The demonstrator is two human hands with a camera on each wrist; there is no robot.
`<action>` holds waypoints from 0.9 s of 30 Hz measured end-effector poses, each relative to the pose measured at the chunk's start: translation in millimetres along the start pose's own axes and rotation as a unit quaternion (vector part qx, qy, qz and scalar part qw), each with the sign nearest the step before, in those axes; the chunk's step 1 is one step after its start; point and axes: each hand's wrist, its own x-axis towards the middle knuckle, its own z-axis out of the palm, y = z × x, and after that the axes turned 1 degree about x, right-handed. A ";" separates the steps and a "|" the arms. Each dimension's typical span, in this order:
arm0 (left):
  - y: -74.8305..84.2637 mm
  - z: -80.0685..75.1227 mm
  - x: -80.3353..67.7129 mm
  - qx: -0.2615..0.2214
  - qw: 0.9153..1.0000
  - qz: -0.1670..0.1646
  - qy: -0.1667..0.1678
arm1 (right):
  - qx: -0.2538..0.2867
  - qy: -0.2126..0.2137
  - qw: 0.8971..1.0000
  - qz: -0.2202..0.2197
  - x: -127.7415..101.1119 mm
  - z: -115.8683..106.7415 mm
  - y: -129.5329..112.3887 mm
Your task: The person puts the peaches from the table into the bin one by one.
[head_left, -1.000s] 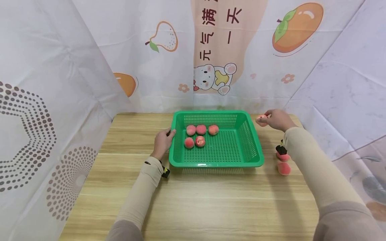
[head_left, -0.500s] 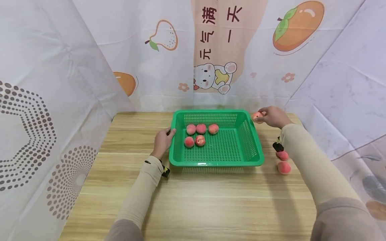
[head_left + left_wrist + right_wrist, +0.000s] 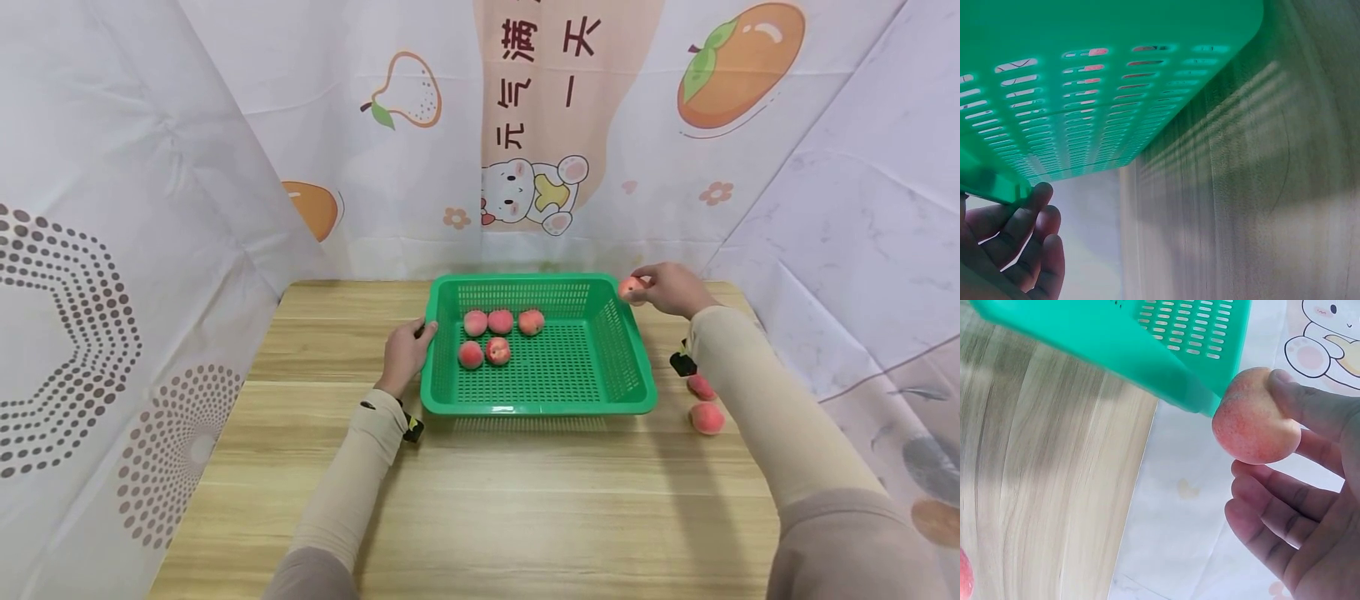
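A green plastic basket (image 3: 537, 409) with slotted walls stands on the table, several peaches (image 3: 498, 351) gathered in its left half. My left hand (image 3: 405, 354) grips the basket's left rim; in the left wrist view, fingers (image 3: 1041, 197) curl under the rim's edge. My right hand (image 3: 673, 289) pinches a peach (image 3: 1255, 419) between thumb and fingers, at the basket's back right corner. In the head view this peach overlaps the rim; whether it touches cannot be told.
Two more peaches lie right of the basket on the wooden table (image 3: 480, 508): a nearer peach (image 3: 707, 418) and a farther peach (image 3: 702, 386), partly hidden by my right wrist. A printed curtain (image 3: 420, 183) hangs right behind the table.
My right hand has moved left with the peach, from beside the basket to its back right corner. The left hand and the basket have stayed in place.
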 end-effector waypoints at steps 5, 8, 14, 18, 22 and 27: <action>-0.8 -0.2 0.5 -0.001 1.000 0.001 -0.001 | -0.001 0.001 1.000 -0.002 1.9 1.5 -3.3; -0.7 -0.5 0.5 -0.003 1.000 0.000 -0.001 | 0.002 0.003 1.000 -0.006 3.8 3.4 -5.6; -1.0 -0.4 1.6 0.002 1.000 0.001 -0.001 | 0.011 -0.003 1.000 -0.012 7.2 6.3 -14.1; -0.8 0.2 1.3 0.007 1.000 0.000 -0.002 | 0.014 -0.006 1.000 -0.015 8.4 8.9 -17.9; -0.8 0.7 0.4 0.008 1.000 -0.003 -0.001 | 0.017 -0.005 1.000 -0.015 10.0 12.7 -20.4; -1.6 1.3 0.3 0.008 1.000 -0.005 0.001 | 0.023 -0.005 1.000 -0.015 11.6 16.9 -23.4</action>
